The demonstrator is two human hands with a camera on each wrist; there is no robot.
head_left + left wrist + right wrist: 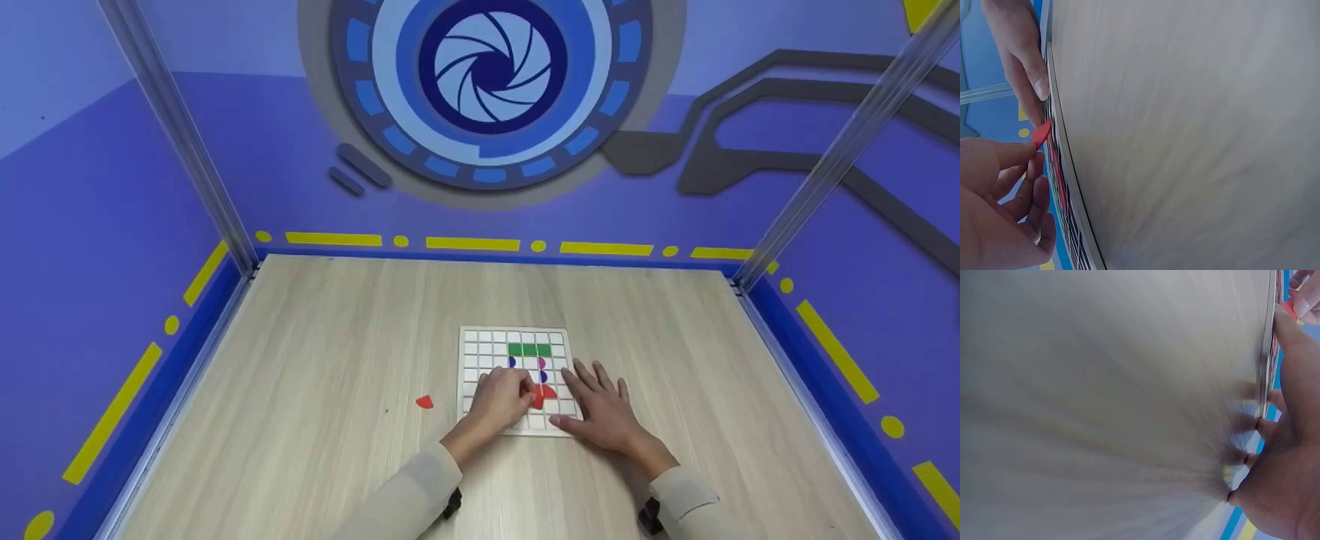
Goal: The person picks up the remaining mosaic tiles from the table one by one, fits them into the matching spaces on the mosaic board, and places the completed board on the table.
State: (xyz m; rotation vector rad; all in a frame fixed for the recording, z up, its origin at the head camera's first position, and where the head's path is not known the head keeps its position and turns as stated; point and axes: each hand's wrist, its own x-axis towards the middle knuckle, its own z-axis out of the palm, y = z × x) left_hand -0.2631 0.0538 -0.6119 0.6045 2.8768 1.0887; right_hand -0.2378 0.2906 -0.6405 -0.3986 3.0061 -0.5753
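Observation:
A square board with a white grid and a pale rim [460, 349] lies on the table. My left hand [501, 396] is over its lower left part, pinching a small red piece [1041, 134] with a curved edge between thumb and index finger, tilted just above the grid. My right hand [606, 412] rests at the board's right edge, fingers spread, its thumb on the lower right part. On the grid are a green row [529, 349], a magenta half-round piece [541, 363], blue rounded pieces [544, 376] and a red piece [550, 391]. My left hand hides part of the grid.
One loose red piece [425, 402] with a rounded edge lies on the wood-grain table [337, 360], left of the board. Blue-purple panels [247, 165] with yellow marks enclose the table at the back and sides, with metal posts [180, 142] at the corners.

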